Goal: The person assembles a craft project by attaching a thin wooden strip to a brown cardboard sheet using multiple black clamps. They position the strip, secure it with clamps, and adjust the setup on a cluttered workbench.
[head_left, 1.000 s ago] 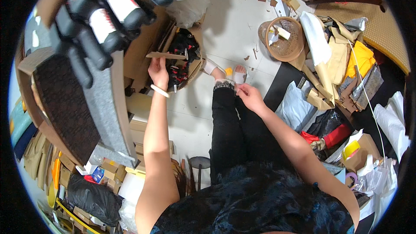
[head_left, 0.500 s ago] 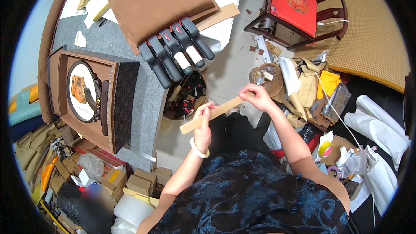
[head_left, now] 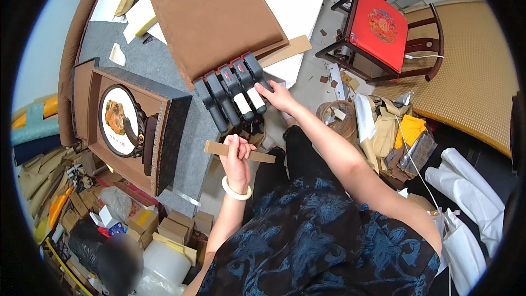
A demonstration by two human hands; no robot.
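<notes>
The left grip (head_left: 236,153) pinches a tan strip (head_left: 263,157); the right grip (head_left: 278,97) curls around the end black clamp (head_left: 254,66). It joins a row along a brown padded panel (head_left: 219,22) on the bench (head_left: 185,172). Probably best: squeeze squarely, strip clear of neighbouring handles.

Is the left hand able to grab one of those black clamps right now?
Probably not as it is: the left hand is busy gripping a tan strip. The black clamps are close, just beyond it, and nothing seems to block the way, so it might if it were free.
</notes>
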